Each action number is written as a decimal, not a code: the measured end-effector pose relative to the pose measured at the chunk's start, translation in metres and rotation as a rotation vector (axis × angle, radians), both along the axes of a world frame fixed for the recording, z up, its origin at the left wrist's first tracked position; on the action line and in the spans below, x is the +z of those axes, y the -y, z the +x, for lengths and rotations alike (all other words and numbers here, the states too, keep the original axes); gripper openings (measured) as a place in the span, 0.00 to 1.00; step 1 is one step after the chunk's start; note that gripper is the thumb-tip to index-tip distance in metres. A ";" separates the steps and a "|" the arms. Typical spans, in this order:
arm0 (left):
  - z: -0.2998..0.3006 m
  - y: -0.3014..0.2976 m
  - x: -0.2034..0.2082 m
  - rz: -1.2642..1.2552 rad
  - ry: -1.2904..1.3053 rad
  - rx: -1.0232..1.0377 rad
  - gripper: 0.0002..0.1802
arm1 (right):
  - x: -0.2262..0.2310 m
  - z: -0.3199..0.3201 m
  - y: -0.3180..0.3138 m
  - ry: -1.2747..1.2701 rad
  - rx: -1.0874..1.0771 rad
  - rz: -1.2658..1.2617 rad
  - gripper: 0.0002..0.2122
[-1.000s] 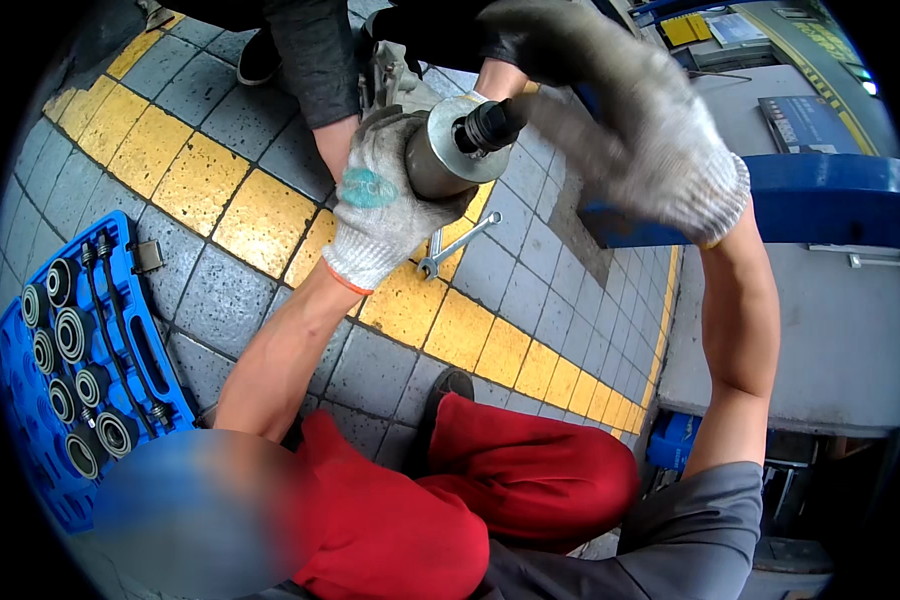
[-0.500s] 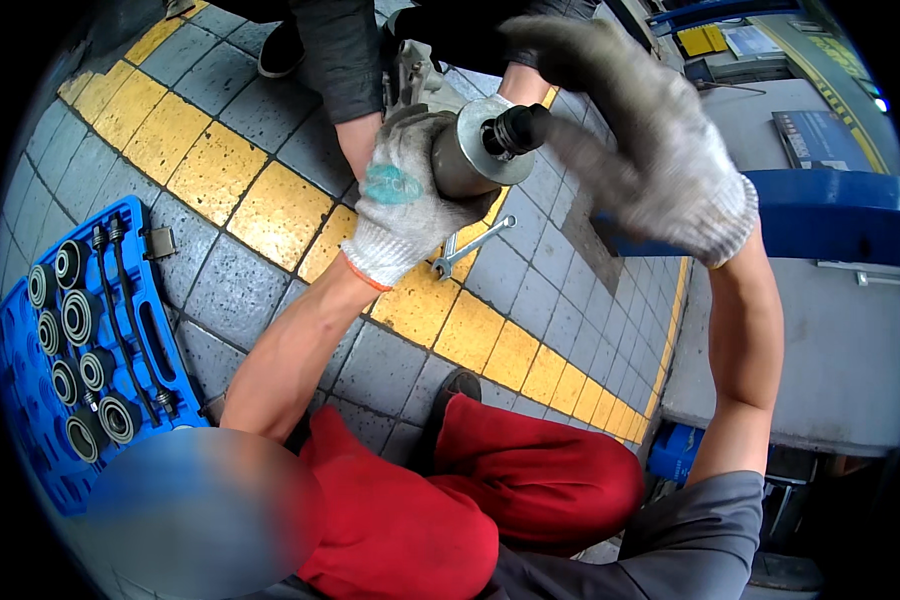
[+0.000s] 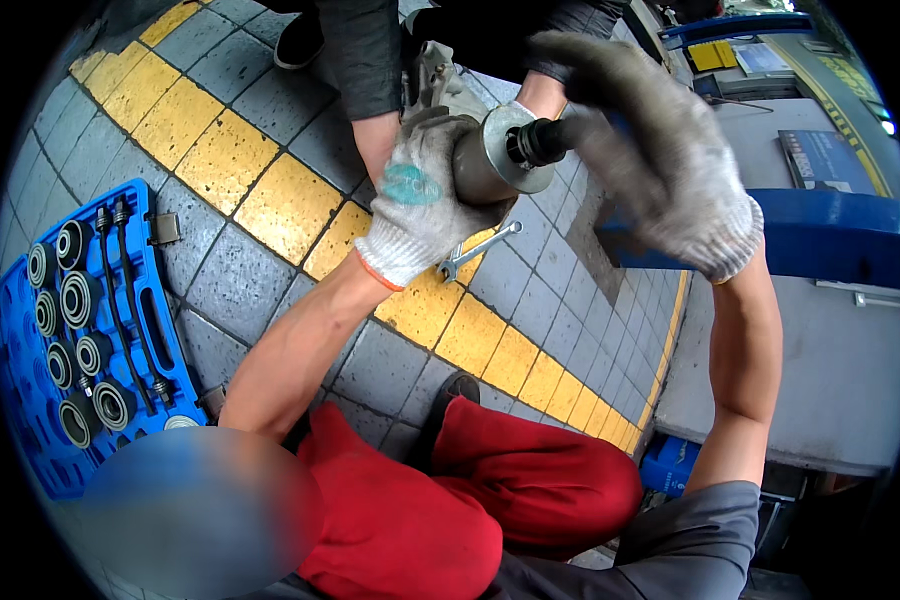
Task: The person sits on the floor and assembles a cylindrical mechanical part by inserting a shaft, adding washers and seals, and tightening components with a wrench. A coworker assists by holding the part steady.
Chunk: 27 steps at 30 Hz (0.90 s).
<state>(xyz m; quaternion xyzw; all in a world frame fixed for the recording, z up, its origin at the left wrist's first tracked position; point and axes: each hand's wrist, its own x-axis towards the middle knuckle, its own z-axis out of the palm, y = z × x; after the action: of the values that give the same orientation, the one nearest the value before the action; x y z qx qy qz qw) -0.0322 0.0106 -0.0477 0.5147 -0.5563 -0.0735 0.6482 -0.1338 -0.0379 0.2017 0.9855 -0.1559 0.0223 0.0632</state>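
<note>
Gripping the metal cylinder (image 3: 485, 160) at the far centre, the gloved left hand (image 3: 420, 205) wraps it — the gloved right hand (image 3: 660, 165) is clenched around a dark tool (image 3: 540, 140) at its right end, above a wrench (image 3: 478, 251) on the tiles.

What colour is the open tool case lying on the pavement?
Blue, seen in the head view: tool case.

You see an evenly lit daylight scene with soft, faint shadows and no harsh glare. The fisheye lens bends the paving lines toward a black circular rim. Your right hand (image 3: 660, 170) is smeared by motion blur, and a blurred oval patch covers the lower left of the picture.
</note>
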 end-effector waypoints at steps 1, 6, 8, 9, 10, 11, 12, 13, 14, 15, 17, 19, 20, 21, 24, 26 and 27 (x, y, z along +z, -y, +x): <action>0.001 0.001 -0.001 0.008 0.016 0.022 0.47 | -0.003 0.001 0.000 -0.042 0.033 0.003 0.17; -0.001 -0.004 0.005 0.078 -0.056 -0.071 0.47 | 0.005 -0.006 0.003 0.012 -0.114 0.072 0.19; 0.000 -0.006 0.006 0.064 -0.042 -0.049 0.47 | -0.007 -0.004 0.008 0.027 0.069 0.029 0.16; 0.001 -0.007 0.005 0.067 -0.035 -0.043 0.47 | -0.008 -0.003 0.005 -0.009 0.029 0.044 0.15; 0.002 -0.007 0.005 0.070 -0.027 -0.037 0.47 | -0.009 -0.002 0.003 -0.044 -0.010 0.060 0.15; 0.002 -0.006 0.004 0.042 -0.024 -0.028 0.47 | -0.005 -0.002 0.005 -0.028 -0.058 0.051 0.16; 0.000 -0.005 0.003 0.018 -0.023 -0.018 0.47 | -0.001 -0.006 0.009 -0.015 -0.105 0.045 0.17; -0.002 -0.005 0.003 -0.006 -0.023 -0.008 0.47 | 0.003 -0.006 0.010 -0.004 -0.152 0.039 0.19; -0.003 -0.006 0.003 0.082 -0.038 -0.030 0.47 | 0.006 -0.007 0.002 0.049 -0.100 0.119 0.19; -0.002 -0.006 0.003 0.053 -0.034 -0.032 0.47 | 0.000 -0.006 0.003 0.038 -0.030 0.082 0.18; 0.002 -0.005 0.003 -0.006 -0.026 -0.039 0.46 | -0.012 -0.005 0.005 -0.037 -0.036 0.047 0.17; -0.001 -0.006 0.002 0.022 -0.050 -0.043 0.47 | -0.005 -0.005 0.005 -0.048 -0.219 0.122 0.18; -0.002 -0.006 0.002 0.037 -0.062 -0.046 0.47 | 0.000 -0.007 0.006 0.011 -0.139 0.076 0.18; -0.002 -0.006 0.002 0.031 -0.058 -0.041 0.47 | 0.002 -0.009 0.007 0.076 -0.060 0.033 0.18; -0.002 -0.005 0.002 0.024 -0.039 -0.031 0.47 | -0.011 -0.005 0.003 0.053 0.057 0.038 0.17; -0.002 -0.005 0.001 0.034 -0.016 -0.029 0.47 | -0.011 -0.007 0.007 -0.075 -0.162 0.004 0.18; -0.004 -0.006 0.000 0.038 -0.028 -0.026 0.47 | -0.008 -0.009 0.014 0.033 -0.178 0.067 0.18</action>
<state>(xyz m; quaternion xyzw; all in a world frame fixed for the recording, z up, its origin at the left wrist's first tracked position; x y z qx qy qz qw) -0.0363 0.0163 -0.0476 0.5185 -0.5524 -0.0996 0.6451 -0.1433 -0.0514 0.1935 0.9689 -0.2443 0.0275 0.0293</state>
